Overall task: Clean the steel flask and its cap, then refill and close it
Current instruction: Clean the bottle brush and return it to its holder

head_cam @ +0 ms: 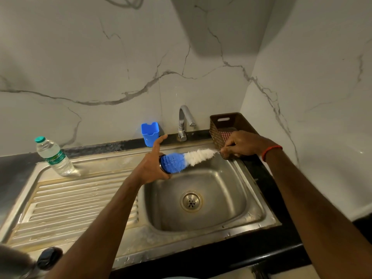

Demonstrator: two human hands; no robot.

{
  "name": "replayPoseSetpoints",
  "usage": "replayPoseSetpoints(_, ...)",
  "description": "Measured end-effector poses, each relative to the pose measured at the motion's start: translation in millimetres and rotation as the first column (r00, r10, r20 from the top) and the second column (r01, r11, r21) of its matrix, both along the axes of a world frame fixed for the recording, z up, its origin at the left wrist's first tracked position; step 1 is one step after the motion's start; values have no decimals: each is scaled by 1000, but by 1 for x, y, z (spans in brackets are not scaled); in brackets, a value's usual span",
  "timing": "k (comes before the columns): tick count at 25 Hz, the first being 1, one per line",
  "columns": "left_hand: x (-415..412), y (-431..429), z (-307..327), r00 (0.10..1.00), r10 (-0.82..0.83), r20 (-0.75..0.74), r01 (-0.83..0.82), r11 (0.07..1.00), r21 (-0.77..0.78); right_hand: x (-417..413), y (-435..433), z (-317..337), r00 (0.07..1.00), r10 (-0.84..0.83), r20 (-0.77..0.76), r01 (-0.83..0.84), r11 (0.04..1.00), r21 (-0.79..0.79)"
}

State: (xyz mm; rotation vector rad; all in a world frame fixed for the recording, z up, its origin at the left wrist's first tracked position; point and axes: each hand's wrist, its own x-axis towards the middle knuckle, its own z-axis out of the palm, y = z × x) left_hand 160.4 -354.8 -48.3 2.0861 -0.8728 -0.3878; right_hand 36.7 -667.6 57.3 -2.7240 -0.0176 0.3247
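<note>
Now the left hand (149,168) grips the mostly hidden flask (161,165) above the sink (254,190). The right hand (241,143) pinches the wire stem of the brush (187,159), whose blue end sits in the flask's mouth.

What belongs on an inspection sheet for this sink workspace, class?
Surface: steel sink, with a stained ribbed drainboard.
Job's things: brush, blue end inside the cap.
Clutter: water bottle standing on the drainboard; blue cup; basket holding a checked cloth.
Hands: left hand grips the cap; right hand pinches the brush's wire handle.
Cables: cable loop at the top edge.
Surroundings: marble wall; tap, no water running.
</note>
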Motion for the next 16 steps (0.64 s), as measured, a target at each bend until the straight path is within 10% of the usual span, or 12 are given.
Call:
replayPoseSetpoints(4,-3,-7,5,996,-90,-4,90,996,19,8,-12,-16,753,159,639,35,959,-280)
replayPoseSetpoints(7,0,-8,7,995,-95,17,96,995,-18,10,-8,-18,571,297,766,19,928,-373)
replayPoseSetpoints(13,-9,-11,9,957,-6,290,-25,994,103,7,-8,-16,985,-53,163,63,997,-53)
replayPoseSetpoints(16,-7,-13,6,988,-33,153,26,999,47,5,-15,-19,917,59,394,-6,991,-134)
